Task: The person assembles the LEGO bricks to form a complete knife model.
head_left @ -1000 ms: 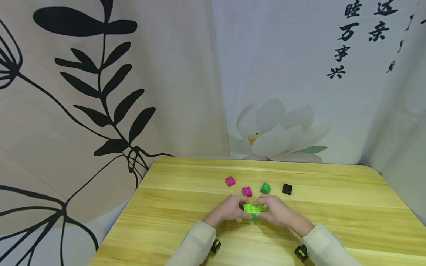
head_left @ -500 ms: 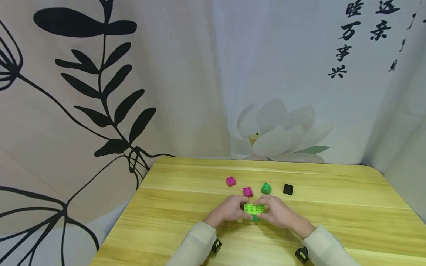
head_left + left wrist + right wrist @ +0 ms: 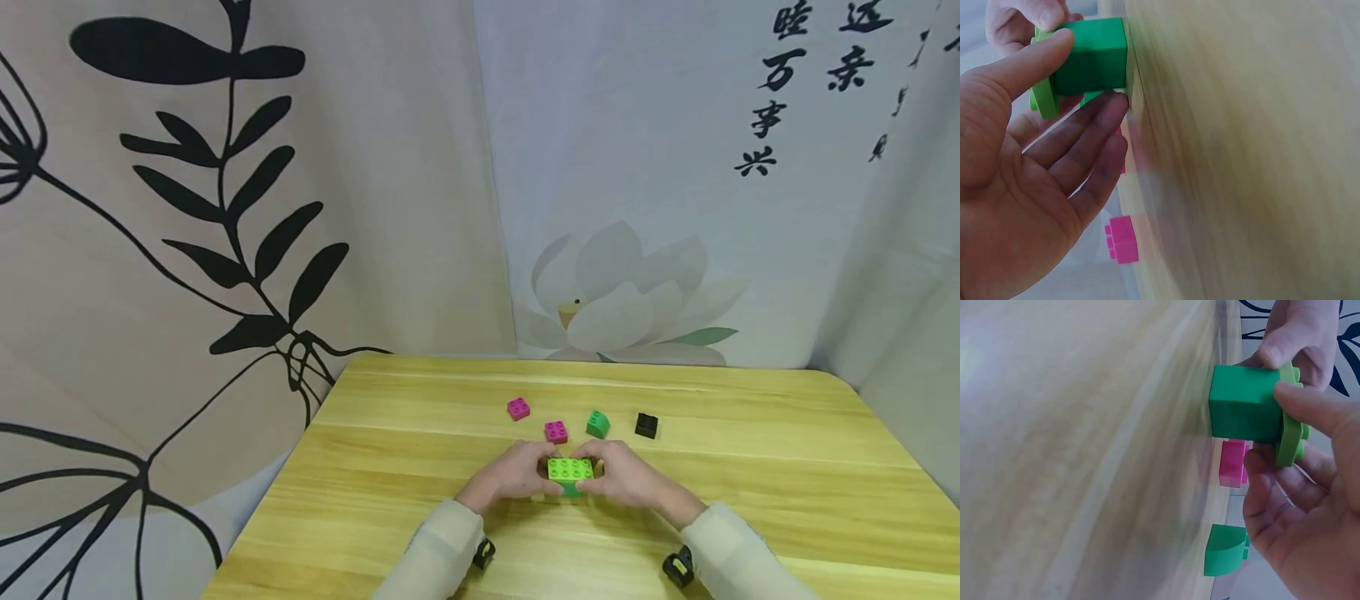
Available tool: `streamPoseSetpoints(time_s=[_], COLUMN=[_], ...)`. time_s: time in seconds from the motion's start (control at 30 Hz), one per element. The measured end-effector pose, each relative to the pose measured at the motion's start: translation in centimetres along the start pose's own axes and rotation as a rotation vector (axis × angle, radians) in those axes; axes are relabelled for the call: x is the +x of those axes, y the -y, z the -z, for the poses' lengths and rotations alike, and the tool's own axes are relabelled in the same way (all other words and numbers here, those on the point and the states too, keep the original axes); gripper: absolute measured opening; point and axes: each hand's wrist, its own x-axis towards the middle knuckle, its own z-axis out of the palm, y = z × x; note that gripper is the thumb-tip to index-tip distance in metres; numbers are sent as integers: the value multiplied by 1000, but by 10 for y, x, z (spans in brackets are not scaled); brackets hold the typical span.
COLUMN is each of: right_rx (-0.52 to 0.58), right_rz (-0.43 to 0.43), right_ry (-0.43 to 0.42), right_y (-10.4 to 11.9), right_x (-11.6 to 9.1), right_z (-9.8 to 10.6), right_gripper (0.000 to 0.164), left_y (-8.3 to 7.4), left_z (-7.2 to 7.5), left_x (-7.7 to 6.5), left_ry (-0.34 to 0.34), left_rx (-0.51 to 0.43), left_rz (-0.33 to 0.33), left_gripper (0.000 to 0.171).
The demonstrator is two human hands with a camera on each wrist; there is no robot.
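A lime green plate (image 3: 570, 469) with studs lies on top of a darker green toy brick (image 3: 1092, 55), which stands on the table. My left hand (image 3: 517, 472) pinches the stack at its left end, thumb at the near side. From the right end my right hand (image 3: 621, 473) grips it too; in the right wrist view its thumb (image 3: 1297, 403) presses at the seam of the lime plate and the green brick. The other fingers of both hands curve behind the stack, partly hidden.
Beyond the hands lie two magenta bricks (image 3: 518, 408), a green brick with a curved side (image 3: 597, 424) and a black brick (image 3: 647, 425). A pale brick piece shows beside the left thumb. The wooden table (image 3: 787, 467) ends at a printed curtain (image 3: 405, 208).
Both hands stay on the stack. More of the lime plate's right end shows now, with the right fingers slightly off its top. The loose bricks have not moved.
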Motion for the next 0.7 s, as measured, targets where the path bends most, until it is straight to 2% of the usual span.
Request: streamPoseSetpoints(time_s=[0.17,0.3,0.5,0.7], right_rx=[11,23,23,43], right_rz=[-5,-11,-16,-19], right_ry=[4,0,4,8], right_y=[1,1,0,2], right_x=[0,-1,0,0], right_z=[1,0,-2,0], right_gripper=[32,32,33,33], left_y=[12,22,35,43], left_z=[10,23,39,47], left_x=[-3,-6,-5,1], left_ry=[17,-21,-171,-302], left_rx=[-11,-10,-37,-29], left_rz=[-29,5,106,207], left_gripper=[33,31,31,47])
